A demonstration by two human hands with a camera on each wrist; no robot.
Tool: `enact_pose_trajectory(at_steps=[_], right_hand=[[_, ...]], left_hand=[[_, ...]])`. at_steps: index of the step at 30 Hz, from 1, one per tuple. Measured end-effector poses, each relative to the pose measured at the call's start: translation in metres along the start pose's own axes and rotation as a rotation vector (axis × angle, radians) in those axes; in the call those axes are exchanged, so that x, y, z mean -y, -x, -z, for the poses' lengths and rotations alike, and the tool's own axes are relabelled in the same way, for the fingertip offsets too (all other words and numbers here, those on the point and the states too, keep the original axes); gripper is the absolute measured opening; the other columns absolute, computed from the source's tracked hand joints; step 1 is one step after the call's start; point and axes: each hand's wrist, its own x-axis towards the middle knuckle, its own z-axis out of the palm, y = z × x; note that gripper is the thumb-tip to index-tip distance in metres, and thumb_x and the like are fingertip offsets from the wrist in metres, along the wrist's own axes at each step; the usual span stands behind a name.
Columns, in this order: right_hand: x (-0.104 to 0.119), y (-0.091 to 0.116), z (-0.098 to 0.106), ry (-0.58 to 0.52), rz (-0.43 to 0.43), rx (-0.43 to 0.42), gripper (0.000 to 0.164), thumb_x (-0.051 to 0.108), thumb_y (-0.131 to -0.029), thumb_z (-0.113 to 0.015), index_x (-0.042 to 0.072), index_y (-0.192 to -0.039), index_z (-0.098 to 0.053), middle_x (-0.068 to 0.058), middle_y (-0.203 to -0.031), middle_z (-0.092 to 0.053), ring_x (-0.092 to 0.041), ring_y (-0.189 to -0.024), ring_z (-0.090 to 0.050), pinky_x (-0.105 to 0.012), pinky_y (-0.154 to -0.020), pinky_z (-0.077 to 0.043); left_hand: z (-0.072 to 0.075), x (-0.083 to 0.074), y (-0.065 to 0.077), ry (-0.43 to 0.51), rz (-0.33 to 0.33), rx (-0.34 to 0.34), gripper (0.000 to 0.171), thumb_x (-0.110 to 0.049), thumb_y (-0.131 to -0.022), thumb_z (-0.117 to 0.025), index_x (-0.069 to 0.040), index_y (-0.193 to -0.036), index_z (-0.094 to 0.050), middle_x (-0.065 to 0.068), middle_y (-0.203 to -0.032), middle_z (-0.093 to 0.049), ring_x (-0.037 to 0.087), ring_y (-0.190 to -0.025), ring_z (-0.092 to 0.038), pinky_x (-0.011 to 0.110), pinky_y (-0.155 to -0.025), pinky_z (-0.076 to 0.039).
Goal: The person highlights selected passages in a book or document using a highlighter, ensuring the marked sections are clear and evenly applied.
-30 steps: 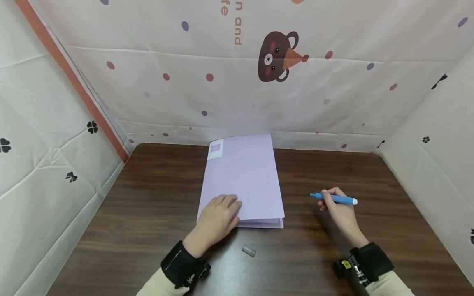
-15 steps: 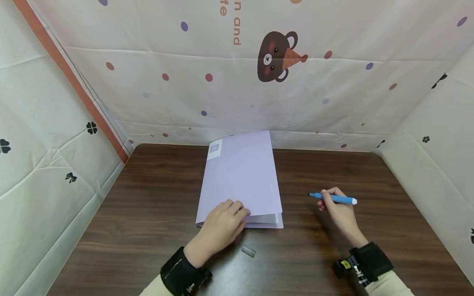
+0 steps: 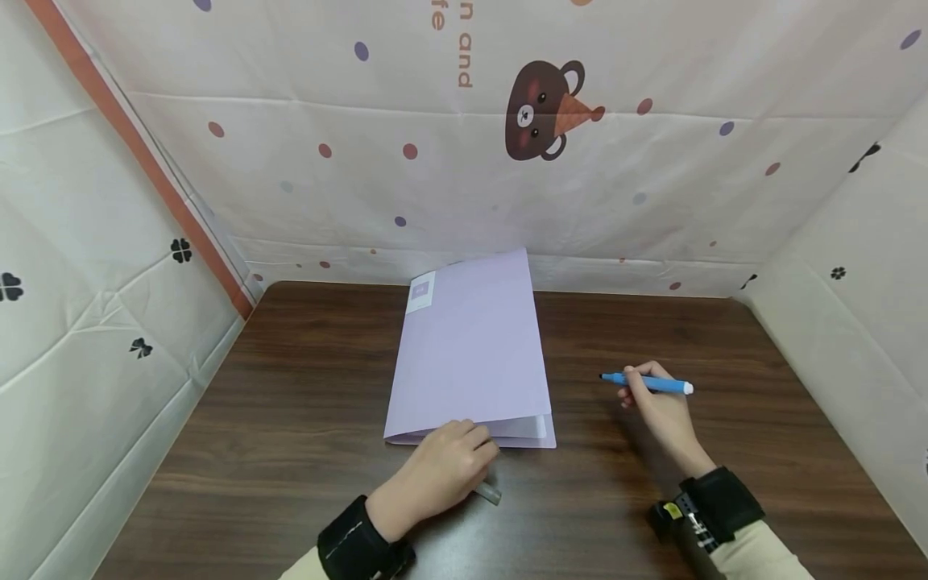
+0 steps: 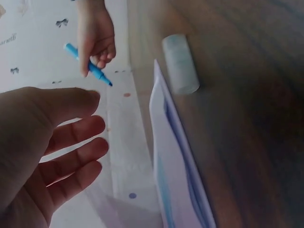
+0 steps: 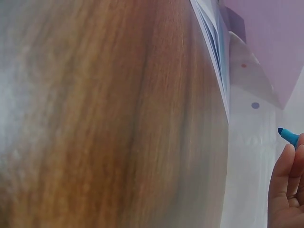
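A lilac file folder (image 3: 471, 346) lies on the table with its front cover lifted a little; white sheets show at its near edge. My left hand (image 3: 453, 467) hovers by that near edge, its fingers loosely bent with nothing between them, as the left wrist view shows. Partly behind this hand lies a small grey translucent cylinder (image 3: 489, 493), which also appears in the left wrist view as a pale tube (image 4: 181, 64). Off to the right, my right hand (image 3: 663, 411) pinches a blue marker (image 3: 663, 384), uncapped, its dark tip pointing left.
The dark wood table (image 3: 304, 387) is enclosed by pale printed cloth on the back and both sides. A bear print (image 3: 536, 113) decorates the back cloth (image 3: 348, 193). The folder's far end reaches the table's back edge.
My left hand has slid off the folder's cover toward the front and right, near the grey cylinder. The cover has risen slightly. My right hand with the marker has barely shifted.
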Motion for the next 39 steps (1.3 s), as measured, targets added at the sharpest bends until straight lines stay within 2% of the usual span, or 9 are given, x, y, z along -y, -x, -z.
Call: enact_pose_trajectory(at_steps=[6,11,19,26,39], right_hand=[[0.0,-0.003,-0.001,0.004,0.005,-0.001,0.038,0.037,-0.092,-0.048,0.0,-0.093,-0.053,-0.017,-0.078,-0.062,-0.03,-0.071,-0.06,-0.028,-0.061,-0.052],[0.0,-0.003,-0.003,0.005,0.0,0.003,0.039,0.038,-0.092,-0.048,0.0,-0.093,-0.053,-0.016,-0.079,-0.062,-0.028,-0.071,-0.061,-0.028,-0.061,-0.052],[0.0,-0.001,-0.004,-0.015,0.014,0.014,0.037,0.036,-0.092,-0.048,0.0,-0.093,-0.053,-0.018,-0.081,-0.061,-0.029,-0.073,-0.06,-0.028,-0.062,-0.053],[0.0,0.0,-0.004,-0.015,0.014,0.014,0.036,0.036,-0.092,-0.048,0.0,-0.092,-0.053,-0.018,-0.08,-0.062,-0.032,-0.073,-0.06,-0.028,-0.061,-0.052],[0.0,0.001,-0.005,-0.015,0.011,0.024,0.037,0.036,-0.093,-0.047,0.0,-0.093,-0.053,-0.022,-0.083,-0.061,-0.032,-0.074,-0.06,-0.027,-0.061,-0.052]], left_hand=[[-0.009,-0.007,0.001,0.043,-0.047,0.097,0.012,-0.02,-0.074,-0.07,-0.016,-0.082,-0.062,-0.006,-0.082,-0.055,0.007,-0.071,-0.045,0.016,-0.063,-0.041],[-0.016,-0.009,0.004,0.067,-0.044,0.201,0.014,-0.024,-0.075,-0.07,-0.018,-0.085,-0.062,-0.007,-0.084,-0.054,0.005,-0.072,-0.044,0.011,-0.06,-0.039],[-0.022,-0.011,0.006,0.073,-0.041,0.281,0.018,-0.026,-0.074,-0.071,-0.019,-0.089,-0.063,-0.008,-0.084,-0.052,0.004,-0.074,-0.045,0.012,-0.062,-0.04],[-0.023,-0.013,0.006,0.049,-0.056,0.298,0.019,-0.026,-0.073,-0.072,-0.02,-0.089,-0.064,-0.009,-0.083,-0.052,0.005,-0.073,-0.044,0.011,-0.061,-0.039],[-0.029,-0.013,0.006,0.04,-0.038,0.314,0.013,-0.024,-0.075,-0.07,-0.02,-0.084,-0.062,-0.009,-0.081,-0.05,0.004,-0.071,-0.043,0.011,-0.059,-0.038]])
